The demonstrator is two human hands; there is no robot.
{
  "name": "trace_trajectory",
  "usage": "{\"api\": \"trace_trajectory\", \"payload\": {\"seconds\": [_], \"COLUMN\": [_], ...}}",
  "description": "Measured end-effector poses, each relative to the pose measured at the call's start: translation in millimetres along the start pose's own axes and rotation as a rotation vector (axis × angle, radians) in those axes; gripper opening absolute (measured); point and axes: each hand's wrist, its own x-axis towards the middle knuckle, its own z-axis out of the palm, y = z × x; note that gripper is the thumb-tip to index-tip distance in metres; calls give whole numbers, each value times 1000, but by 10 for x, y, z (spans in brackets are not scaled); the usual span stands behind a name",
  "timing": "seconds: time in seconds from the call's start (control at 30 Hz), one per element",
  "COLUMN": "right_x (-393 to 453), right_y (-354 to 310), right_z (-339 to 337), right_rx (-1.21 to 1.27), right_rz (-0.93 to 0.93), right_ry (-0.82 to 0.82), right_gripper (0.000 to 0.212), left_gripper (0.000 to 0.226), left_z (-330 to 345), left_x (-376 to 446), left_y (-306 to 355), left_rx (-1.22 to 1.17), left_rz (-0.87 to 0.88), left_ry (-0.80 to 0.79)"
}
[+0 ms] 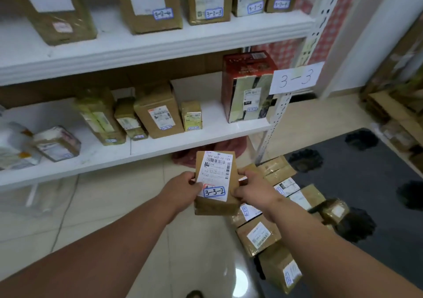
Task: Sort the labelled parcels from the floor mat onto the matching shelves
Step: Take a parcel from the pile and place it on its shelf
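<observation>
At the centre of the frame, a little below the middle, both hands hold one small brown cardboard parcel (215,183) upright in the air in front of the lower shelf (137,153), above the pale tiled floor (114,206). The parcel is a plain, tape-wrapped box, taller than wide, and its facing side is nearly covered by a white shipping label (216,174) printed with barcodes and small text; at the label's lower end sits a blue-bordered sticker (214,192) hand-marked "3-3-2", with a patch of red print just above it. The left hand (183,189) grips the parcel's left edge, its thumb curled onto the label beside the sticker; the right hand (254,191) grips the right edge, fingers wrapped round the side and thumb on the front. At the right, a white paper sign (296,78) reading "3-3" hangs on the perforated shelf post (278,114). The lower shelf carries several brown boxes and a taller red carton (247,87) near the post, each with a small blue-bordered sticker too blurred to read. The upper shelf (160,43) holds boxes marked "3-2-4", "3-2-3", "3-2-2" and "3-2-1". At the lower right, more labelled parcels (261,236) lie in a row along the edge of a dark grey floor mat (366,178)
</observation>
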Motion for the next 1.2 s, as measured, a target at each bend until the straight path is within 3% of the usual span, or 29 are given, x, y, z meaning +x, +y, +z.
{"api": "trace_trajectory", "payload": {"seconds": [0.27,0.53,0.77,1.2], "right_x": [-191,-503,-936,-1450], "right_y": [-661,-1027,-1284,-1677], "right_z": [343,554,741,1157], "right_rx": [-138,-238,-225,-327], "right_rz": [-182,-325,-427,-552], "right_ry": [-50,-174,-300,-258], "right_gripper": [58,61,69,74], "left_gripper": [33,26,38,39], "left_z": [-682,-931,-1040,-1530], "left_x": [-401,-1096,-1705,-2242], "left_y": [-179,-314,-428,-563], "left_rx": [-111,-291,-367,-346], "left_rz": [6,-27,-19,49], "left_ry": [152,343,490,607]}}
